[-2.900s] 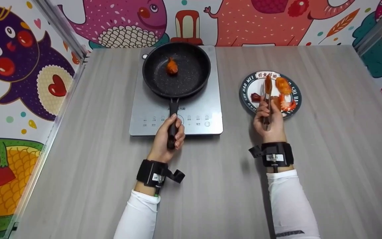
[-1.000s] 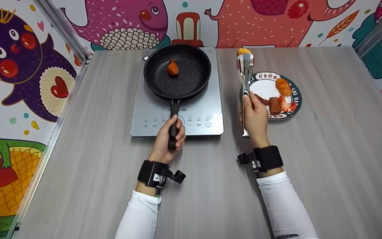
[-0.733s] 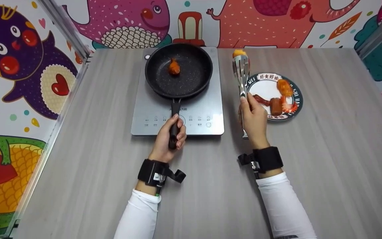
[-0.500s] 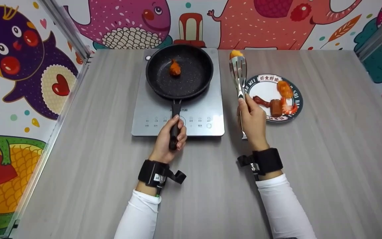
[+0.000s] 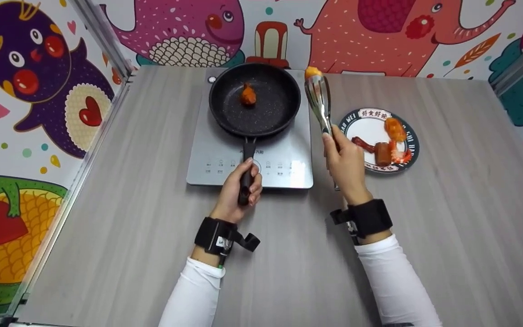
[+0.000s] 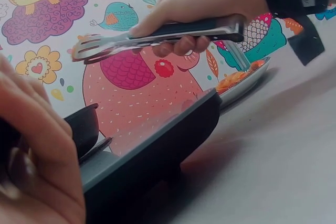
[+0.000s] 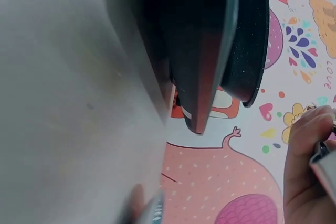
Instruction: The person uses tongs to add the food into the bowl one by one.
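My left hand grips the black handle of a frying pan. An orange, drumstick-shaped piece of food lies in the pan. In my right hand are metal tongs, held up between the pan and the plate. At their tips shows the yellow-orange end of a food piece; the rest is hidden behind the tongs. The left wrist view shows the tongs from the side, raised above the cooktop. In the right wrist view my right hand appears at the right edge.
The pan sits on a silver induction cooktop. To the right, a dark-rimmed plate bears a small red drumstick, a brown block, a shrimp and an orange piece. Cartoon-printed walls enclose the table.
The tongs have risen off the plate with a food piece between their tips and moved left toward the pan. My left hand keeps its grip on the handle. The head view has shifted slightly.
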A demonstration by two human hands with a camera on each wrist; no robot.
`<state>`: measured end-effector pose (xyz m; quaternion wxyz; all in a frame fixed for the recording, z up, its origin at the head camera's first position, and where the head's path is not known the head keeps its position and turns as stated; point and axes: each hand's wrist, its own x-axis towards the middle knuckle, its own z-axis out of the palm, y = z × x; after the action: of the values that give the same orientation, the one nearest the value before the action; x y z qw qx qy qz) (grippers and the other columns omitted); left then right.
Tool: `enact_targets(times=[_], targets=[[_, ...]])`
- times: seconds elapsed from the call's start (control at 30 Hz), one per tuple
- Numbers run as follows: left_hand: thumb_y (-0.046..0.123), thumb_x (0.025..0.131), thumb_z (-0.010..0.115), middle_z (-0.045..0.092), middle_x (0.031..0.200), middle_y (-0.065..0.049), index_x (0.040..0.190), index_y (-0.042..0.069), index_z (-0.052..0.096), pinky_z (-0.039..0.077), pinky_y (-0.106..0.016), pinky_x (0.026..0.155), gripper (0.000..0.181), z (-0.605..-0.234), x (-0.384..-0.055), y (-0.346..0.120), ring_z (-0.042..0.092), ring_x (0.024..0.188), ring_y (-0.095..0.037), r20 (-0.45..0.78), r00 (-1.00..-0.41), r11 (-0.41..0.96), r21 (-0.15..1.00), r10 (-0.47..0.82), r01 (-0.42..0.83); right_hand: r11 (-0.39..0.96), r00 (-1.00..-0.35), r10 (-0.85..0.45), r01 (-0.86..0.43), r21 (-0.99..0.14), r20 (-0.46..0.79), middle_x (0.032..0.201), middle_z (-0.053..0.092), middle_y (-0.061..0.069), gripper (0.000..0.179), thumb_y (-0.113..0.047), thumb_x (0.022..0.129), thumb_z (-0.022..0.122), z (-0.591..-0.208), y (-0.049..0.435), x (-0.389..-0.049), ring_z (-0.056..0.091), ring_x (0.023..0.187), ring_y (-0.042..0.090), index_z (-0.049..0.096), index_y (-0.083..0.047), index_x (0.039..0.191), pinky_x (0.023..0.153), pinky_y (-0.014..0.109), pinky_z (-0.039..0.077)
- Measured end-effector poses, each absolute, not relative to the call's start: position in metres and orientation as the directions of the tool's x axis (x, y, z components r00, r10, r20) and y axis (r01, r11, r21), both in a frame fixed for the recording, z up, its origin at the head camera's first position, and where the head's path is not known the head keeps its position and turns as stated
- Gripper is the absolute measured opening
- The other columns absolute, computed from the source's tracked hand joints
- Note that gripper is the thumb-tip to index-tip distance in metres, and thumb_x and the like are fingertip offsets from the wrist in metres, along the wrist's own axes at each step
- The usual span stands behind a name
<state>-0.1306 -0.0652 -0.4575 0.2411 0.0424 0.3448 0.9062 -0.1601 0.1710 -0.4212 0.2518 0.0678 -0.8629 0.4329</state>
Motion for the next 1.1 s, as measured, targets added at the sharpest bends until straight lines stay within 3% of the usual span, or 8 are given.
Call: enact_targets(times=[0.13,0.57,0.87,1.1], targets=[[0.034,0.094,0.041,0.038,0.049,0.003,0.076,0.011,0.043,0.029,-0.019,0.029,0.029,-0.46,-0.131,-0.065,0.037,0.033,-0.007,-0.097,-0.876,-0.644,0.642,0.472,-0.417,0.698,-0.848,0.053,-0.346,-0.627,0.527,0.056,0.051,-0.003,0.027,-0.031,0.092,0.047,-0.416,0.17,-0.168,0.044,0.039,0.009,0.06,-0.012,0.108,0.035,0.021,0.033],[0.035,0.093,0.041,0.038,0.05,0.003,0.076,0.011,0.042,0.03,-0.018,0.03,0.03,-0.46,-0.131,-0.066,0.038,0.033,-0.007,-0.103,-0.877,-0.633,0.653,0.47,-0.415,0.809,-0.82,-0.113,-0.404,-0.427,0.562,0.059,0.05,0.007,0.025,-0.03,0.092,0.049,-0.4,0.159,-0.193,0.05,0.054,0.028,0.058,-0.009,0.102,0.05,0.044,0.04],[0.034,0.093,0.042,0.038,0.05,0.003,0.076,0.011,0.043,0.031,-0.019,0.029,0.029,-0.458,-0.133,-0.065,0.038,0.033,-0.007,-0.09,-0.875,-0.659,0.622,0.475,-0.422,0.839,-0.935,-0.136,-0.285,-0.463,0.328,0.054,0.051,0.003,0.026,-0.032,0.093,0.046,-0.368,0.138,-0.211,0.053,0.047,0.023,0.052,-0.012,0.076,0.051,0.039,0.042],[0.034,0.094,0.04,0.038,0.05,0.003,0.077,0.011,0.042,0.03,-0.018,0.029,0.029,-0.459,-0.132,-0.066,0.037,0.033,-0.007,-0.083,-0.874,-0.662,0.62,0.478,-0.421,0.902,-0.967,-0.179,-0.235,-0.363,0.182,0.067,0.056,0.014,0.031,-0.029,0.093,0.045,-0.353,0.121,-0.228,0.057,0.07,0.036,0.052,-0.008,0.072,0.062,0.048,0.044]])
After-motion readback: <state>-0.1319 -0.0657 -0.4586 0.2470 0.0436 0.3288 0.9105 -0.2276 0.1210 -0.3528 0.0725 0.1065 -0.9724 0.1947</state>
